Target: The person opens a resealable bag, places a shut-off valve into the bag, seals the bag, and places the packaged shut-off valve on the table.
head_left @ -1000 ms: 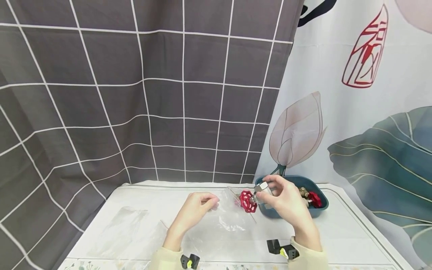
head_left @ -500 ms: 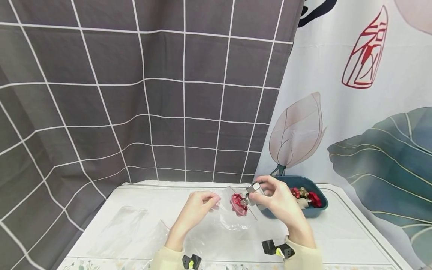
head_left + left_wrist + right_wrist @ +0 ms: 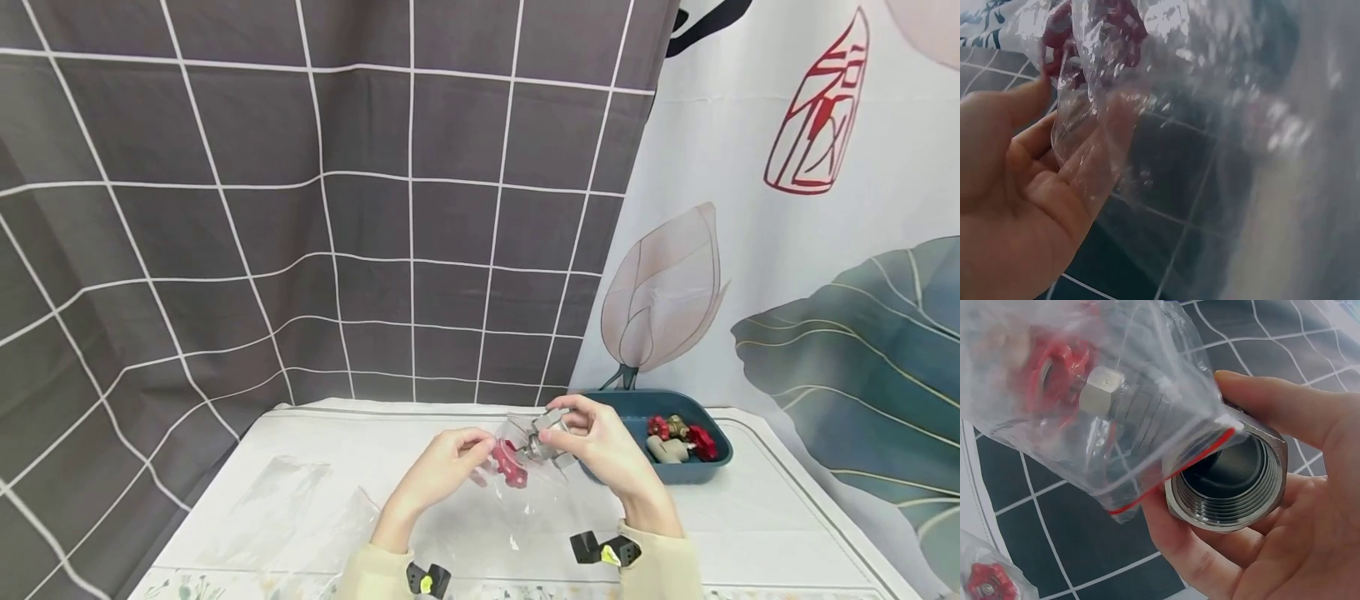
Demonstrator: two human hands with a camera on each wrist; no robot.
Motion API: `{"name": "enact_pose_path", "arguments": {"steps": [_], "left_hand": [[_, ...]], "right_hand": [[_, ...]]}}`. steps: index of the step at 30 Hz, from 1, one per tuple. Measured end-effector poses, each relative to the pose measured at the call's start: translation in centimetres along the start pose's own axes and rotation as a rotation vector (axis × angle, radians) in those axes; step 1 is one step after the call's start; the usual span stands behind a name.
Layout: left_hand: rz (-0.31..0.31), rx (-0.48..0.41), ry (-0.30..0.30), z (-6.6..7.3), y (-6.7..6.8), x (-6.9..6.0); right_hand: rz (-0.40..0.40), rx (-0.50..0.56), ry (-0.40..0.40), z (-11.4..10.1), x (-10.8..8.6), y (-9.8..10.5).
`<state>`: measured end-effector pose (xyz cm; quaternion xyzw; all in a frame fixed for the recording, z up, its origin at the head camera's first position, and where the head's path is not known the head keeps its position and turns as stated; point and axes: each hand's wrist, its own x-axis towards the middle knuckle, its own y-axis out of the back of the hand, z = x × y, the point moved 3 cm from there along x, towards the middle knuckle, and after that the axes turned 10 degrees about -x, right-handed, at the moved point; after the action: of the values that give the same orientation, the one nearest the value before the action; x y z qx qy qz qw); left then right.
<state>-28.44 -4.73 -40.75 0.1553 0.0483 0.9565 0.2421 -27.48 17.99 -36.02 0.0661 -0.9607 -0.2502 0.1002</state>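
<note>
One silvery threaded valve (image 3: 1229, 506) (red handwheel (image 3: 1065, 362) inside clear bag (image 3: 1135, 450)), right grip (image 3: 607, 446) curled round valve, left grip (image 3: 438, 468) pinching bag.

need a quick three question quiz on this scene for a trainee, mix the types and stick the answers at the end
1. Multiple choice: what does the right hand grip?
A) a screwdriver
B) the metal body of a valve
C) a roll of tape

2. True or false: the valve's red handwheel is inside the clear bag.

3. Short answer: in the right wrist view, what lines the inside of the valve's open end?

Key:
1. B
2. True
3. Screw threads
</note>
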Motion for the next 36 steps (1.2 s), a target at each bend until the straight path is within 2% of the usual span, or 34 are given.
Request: {"name": "enact_pose_path", "arguments": {"steps": [6, 10, 15, 20, 23, 26, 31, 36], "left_hand": [[-0.188, -0.156, 0.050, -0.9, -0.1, -0.1], [-0.257, -0.164, 0.040, -1.0, -0.2, -0.1], [-0.204, -0.070, -0.013, -0.7, -0.5, 0.0], [-0.121, -0.003, -0.005, -0.3, -0.7, 0.1], [-0.086, -0.004, 0.010, -0.1, -0.8, 0.1], [-0.075, -0.030, 0.021, 0.0, -0.8, 0.1], [-0.094, -0.078, 0.023, 0.2, -1.0, 0.1], [-0.089, -0.057, -0.002, 0.3, -1.0, 0.2]], "right_hand": [[-0.019, 0.001, 0.002, -0.3, 0.0, -0.5], [-0.076, 0.011, 0.044, -0.6, -0.1, -0.9], [-0.129, 0.005, 0.089, -1.1, -0.3, -1.5], [-0.139, -0.032, 0.111, -1.6, -0.3, -2.3], [-0.149, -0.048, 0.122, -1.8, -0.2, -2.8], [-0.158, -0.073, 0.132, -1.9, -0.2, -3.1], [-0.163, -0.094, 0.147, -1.9, -0.2, -3.3], [-0.179, -0.152, 0.185, -1.9, -0.1, -3.7]]}}
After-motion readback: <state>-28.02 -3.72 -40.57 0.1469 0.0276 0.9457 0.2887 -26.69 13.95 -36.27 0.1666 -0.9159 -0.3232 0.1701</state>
